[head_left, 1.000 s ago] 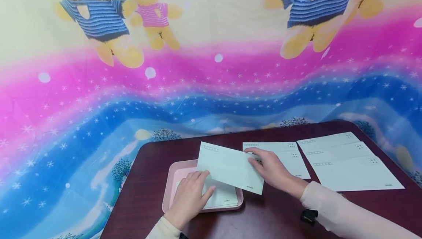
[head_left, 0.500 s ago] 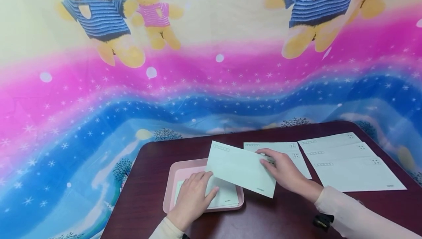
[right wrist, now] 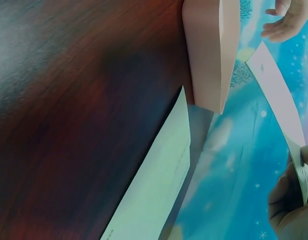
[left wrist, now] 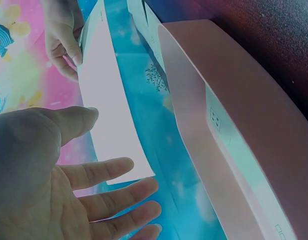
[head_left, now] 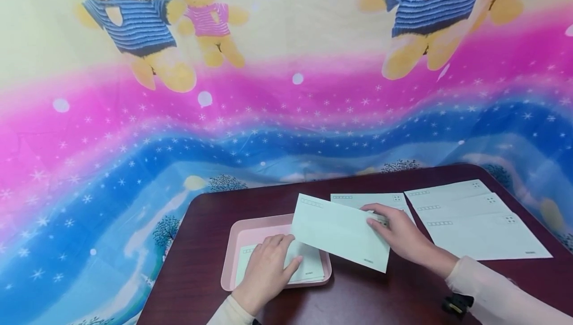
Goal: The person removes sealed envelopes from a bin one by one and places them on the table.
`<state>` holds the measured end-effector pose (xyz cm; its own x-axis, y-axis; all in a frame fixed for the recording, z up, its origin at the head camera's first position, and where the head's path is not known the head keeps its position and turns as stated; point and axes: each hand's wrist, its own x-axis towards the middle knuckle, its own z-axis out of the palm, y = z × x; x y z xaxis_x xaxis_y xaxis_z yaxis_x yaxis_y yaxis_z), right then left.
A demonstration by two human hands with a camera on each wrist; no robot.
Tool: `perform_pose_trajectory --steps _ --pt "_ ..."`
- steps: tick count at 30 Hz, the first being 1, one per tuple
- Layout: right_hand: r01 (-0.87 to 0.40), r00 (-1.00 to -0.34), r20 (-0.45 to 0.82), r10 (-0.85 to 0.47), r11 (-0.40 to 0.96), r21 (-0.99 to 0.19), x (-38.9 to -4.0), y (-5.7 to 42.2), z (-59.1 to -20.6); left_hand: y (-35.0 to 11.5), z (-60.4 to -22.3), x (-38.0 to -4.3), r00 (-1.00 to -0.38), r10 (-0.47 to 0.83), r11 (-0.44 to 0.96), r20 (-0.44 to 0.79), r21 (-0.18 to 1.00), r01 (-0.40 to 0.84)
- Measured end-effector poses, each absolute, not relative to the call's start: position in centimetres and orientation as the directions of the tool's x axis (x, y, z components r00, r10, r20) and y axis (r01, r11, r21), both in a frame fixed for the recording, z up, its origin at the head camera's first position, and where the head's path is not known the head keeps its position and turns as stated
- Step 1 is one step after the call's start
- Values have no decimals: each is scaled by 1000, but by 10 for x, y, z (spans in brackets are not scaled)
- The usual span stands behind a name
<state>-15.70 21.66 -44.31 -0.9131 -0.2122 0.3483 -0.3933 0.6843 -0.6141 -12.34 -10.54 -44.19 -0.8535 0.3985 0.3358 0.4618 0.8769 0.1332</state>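
Observation:
My right hand [head_left: 400, 230] pinches a pale envelope [head_left: 335, 228] by its right end, thumb on its front. The envelope hangs tilted above the table, its postcode boxes at the upper left. Over a pink tray [head_left: 227, 260] my left hand [head_left: 264, 270] is held with fingers spread and nothing in its grasp; the left wrist view shows the palm [left wrist: 48, 195] bare. In the head view the envelope's lower left corner lies right at the left fingertips. More envelopes [head_left: 309, 265] lie in the tray, partly hidden by the left hand.
Overlapping envelopes [head_left: 483, 238] lie fanned at the table's right. Another overlapping group [head_left: 362, 198] in the middle is partly covered by the held envelope and right hand. The dark wooden table [head_left: 201, 225] ends at a printed teddy-bear curtain [head_left: 286, 101].
My right hand has moved the envelope to the right, uncovering more of the tray. My left hand has shifted slightly right and stays over the tray.

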Motion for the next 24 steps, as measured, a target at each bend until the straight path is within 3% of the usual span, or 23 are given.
perform_pose_trajectory --steps 24 --pt "-315 -946 271 -178 705 -636 -149 259 -447 -92 -444 -121 -841 441 861 312 118 495"
